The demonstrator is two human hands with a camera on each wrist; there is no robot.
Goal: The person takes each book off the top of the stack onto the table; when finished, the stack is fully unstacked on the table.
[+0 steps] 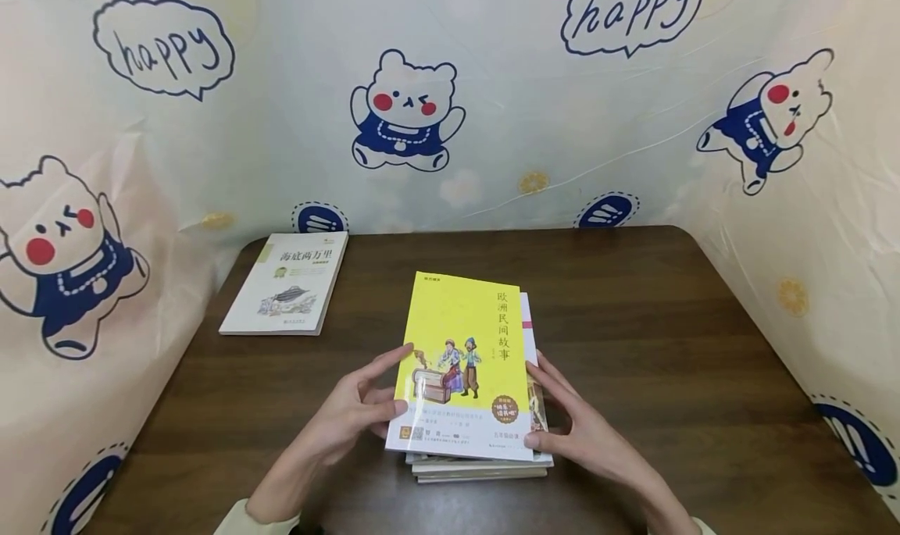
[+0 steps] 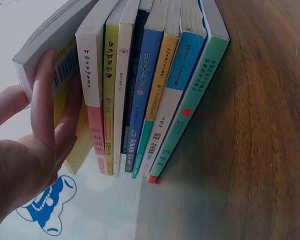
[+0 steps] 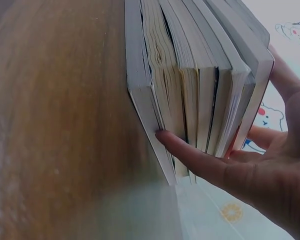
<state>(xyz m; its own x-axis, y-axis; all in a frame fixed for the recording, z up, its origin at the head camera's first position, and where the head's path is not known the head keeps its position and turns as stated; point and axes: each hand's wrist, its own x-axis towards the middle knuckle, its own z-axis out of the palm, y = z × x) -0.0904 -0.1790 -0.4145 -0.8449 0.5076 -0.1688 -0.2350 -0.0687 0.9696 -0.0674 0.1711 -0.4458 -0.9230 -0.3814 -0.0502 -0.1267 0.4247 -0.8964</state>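
Atop a stack of multicoloured paperback books (image 1: 485,470), we pinch a yellow-and-white paperback storybook (image 1: 457,316) in our left hand (image 1: 344,410), thumb and fingers curled on its left edge, tilted off the pile; our right hand (image 1: 587,429), fingers nearly straight, touches the opposite edge and page blocks (image 3: 205,90) below, probably to steady both. Farther left on the brown wooden table (image 1: 626,308), a white paperback book (image 1: 284,289) lies apart, perhaps leaving us room.

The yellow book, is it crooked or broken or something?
The yellow book is tilted: its left edge is raised off the stack, with the left hand's fingers under it. It's not lined up either: a book below pokes out right. I see no damage.
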